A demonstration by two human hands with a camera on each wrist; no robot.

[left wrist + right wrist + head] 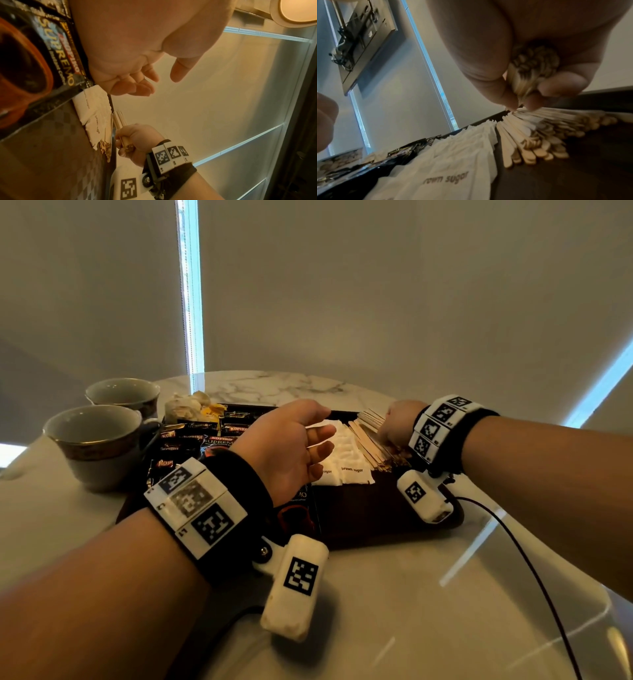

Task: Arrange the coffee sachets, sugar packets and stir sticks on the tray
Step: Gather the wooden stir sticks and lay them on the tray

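- Two empty cups stand on the marble tabletop at far left, just off the left edge of the tray, one behind the other.
- Crumpled wrappers sit at the tray's far left corner.
- Black coffee sachets fill the left part of the dark tray, overlapping in rows; one large sachet lies nearest the front under the left wrist.
- The left hand hovers above the sachets with fingers straight and relaxed, thumb apart, its grip wide and holding nothing.
- White sugar packets, some printed "brown sugar", lie in the tray's middle, touching the sachets on one side and the sticks on the other.
- Wooden stir sticks lie fanned in a pile on the right part of the tray, just beside the sugar.
- The right hand is above that pile, its grip closed round a bundle of sticks, fingertips close over the pile.
- The tray's front strip is bare dark surface; beyond its front and right edges the tabletop lies open, crossed by a black cable.
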